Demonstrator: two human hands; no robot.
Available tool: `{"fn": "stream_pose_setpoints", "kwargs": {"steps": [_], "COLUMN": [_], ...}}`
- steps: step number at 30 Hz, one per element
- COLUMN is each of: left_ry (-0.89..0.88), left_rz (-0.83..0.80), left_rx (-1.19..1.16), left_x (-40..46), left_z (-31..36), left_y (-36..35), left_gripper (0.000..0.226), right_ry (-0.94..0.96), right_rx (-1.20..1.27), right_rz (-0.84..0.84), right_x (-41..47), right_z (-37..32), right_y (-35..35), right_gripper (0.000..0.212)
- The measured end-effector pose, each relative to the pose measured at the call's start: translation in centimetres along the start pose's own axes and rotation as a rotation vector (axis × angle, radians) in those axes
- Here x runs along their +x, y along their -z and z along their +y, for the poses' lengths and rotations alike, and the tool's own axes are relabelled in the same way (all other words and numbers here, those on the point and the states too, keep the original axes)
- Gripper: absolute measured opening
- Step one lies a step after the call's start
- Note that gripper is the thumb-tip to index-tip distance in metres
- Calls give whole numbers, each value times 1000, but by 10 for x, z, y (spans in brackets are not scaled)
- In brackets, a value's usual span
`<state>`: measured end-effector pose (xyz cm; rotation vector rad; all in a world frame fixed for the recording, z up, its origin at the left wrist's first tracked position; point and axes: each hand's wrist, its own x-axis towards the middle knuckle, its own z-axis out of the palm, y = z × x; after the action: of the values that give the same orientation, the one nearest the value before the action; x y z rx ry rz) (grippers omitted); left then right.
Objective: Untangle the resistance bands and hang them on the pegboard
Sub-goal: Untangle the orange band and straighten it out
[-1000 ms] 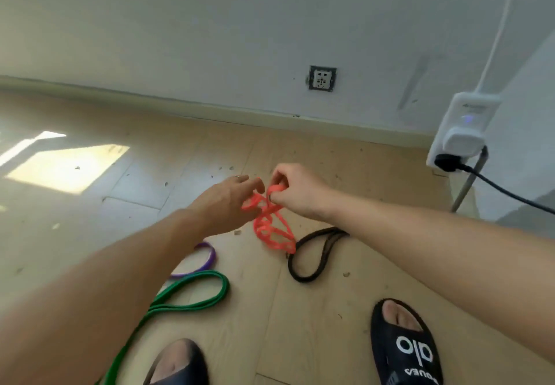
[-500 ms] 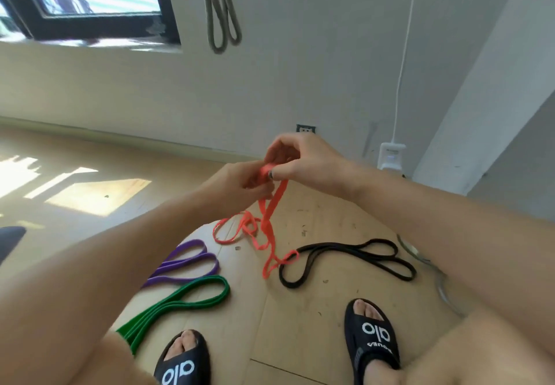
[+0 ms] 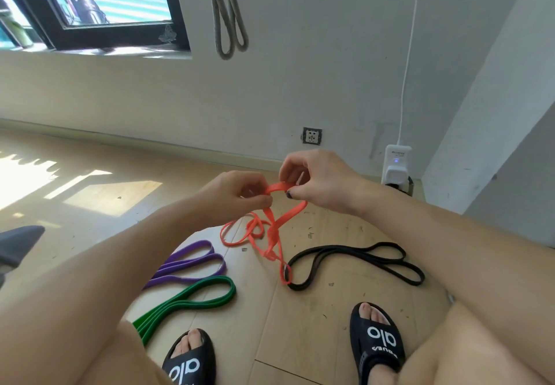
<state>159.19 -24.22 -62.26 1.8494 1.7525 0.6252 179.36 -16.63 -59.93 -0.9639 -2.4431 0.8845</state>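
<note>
A tangled orange band (image 3: 271, 233) hangs between my hands, its lower loops trailing down to the wooden floor. My left hand (image 3: 237, 196) pinches one end of its top loop and my right hand (image 3: 318, 181) pinches the other end, a short stretch apart. On the floor lie a black band (image 3: 354, 261) to the right, a purple band (image 3: 192, 261) to the left and a green band (image 3: 192, 300) below the purple one. A grey band (image 3: 228, 18) hangs on the wall above. No pegboard is in view.
My two feet in black slides (image 3: 378, 339) stand at the bottom of the view. A wall socket (image 3: 312, 136) and a white plug adapter (image 3: 396, 163) with a cable sit low on the wall. A window (image 3: 99, 3) is at the upper left. A grey object (image 3: 18, 243) pokes in at the left edge.
My hands have lifted the orange band off the floor and drawn apart at its top loop. The view has tilted up, bringing the window and the hung grey band into sight.
</note>
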Motion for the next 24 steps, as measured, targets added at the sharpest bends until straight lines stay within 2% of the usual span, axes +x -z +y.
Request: {"fn": "stream_pose_setpoints", "kwargs": {"steps": [6, 9, 14, 20, 24], "left_ry": [0, 16, 0, -71, -111], "left_rz": [73, 132, 115, 50, 6], "left_rx": [151, 129, 157, 80, -48], "left_x": [4, 5, 7, 7, 5], "left_z": [3, 4, 0, -4, 1], "left_y": [-2, -3, -5, -5, -7], "left_gripper": [17, 18, 21, 9, 13], "right_ry": [59, 61, 51, -19, -60], "right_rx": [-224, -235, -234, 29, 195], "right_rz": [77, 127, 144, 56, 9], "right_x": [7, 8, 10, 7, 6], "right_z": [4, 3, 1, -8, -13], "right_y": [-8, -12, -13, -11, -5], "right_gripper": [18, 10, 6, 8, 11]}}
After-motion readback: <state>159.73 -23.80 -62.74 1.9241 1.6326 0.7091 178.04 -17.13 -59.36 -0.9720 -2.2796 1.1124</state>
